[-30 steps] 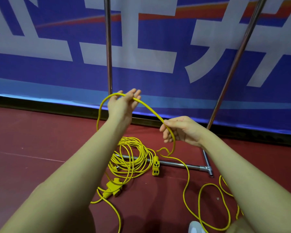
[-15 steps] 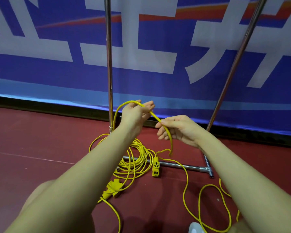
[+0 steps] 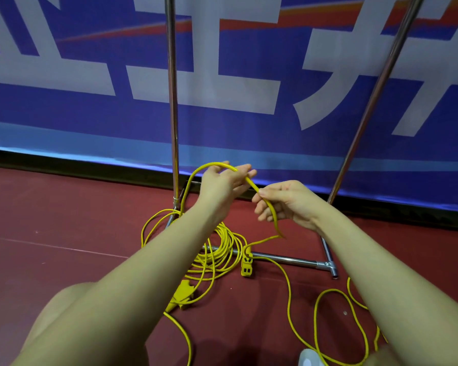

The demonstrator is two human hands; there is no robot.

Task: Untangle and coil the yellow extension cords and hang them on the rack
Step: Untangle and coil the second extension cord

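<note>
A yellow extension cord [image 3: 193, 178] arches up from the floor over my left hand [image 3: 222, 183], whose fingers hold the loop's top. My right hand [image 3: 283, 202] pinches the same cord just to the right, and the cord drops from it toward a yellow socket end [image 3: 247, 265] on the floor. A tangled yellow coil [image 3: 220, 249] lies under my left forearm, with a yellow plug [image 3: 181, 295] beside it. More loose cord [image 3: 325, 307] loops at the lower right. The metal rack's uprights [image 3: 173, 96] rise behind my hands.
The rack's base bar [image 3: 288, 260] lies across the red floor [image 3: 50, 220] behind the coil, and its second upright [image 3: 376, 96] slants at the right. A blue banner wall [image 3: 249, 128] stands close behind. A white shoe tip [image 3: 308, 359] shows at the bottom edge.
My left hand has come down and to the right, close to my right hand, and the raised loop has shrunk. My right hand has barely moved.
</note>
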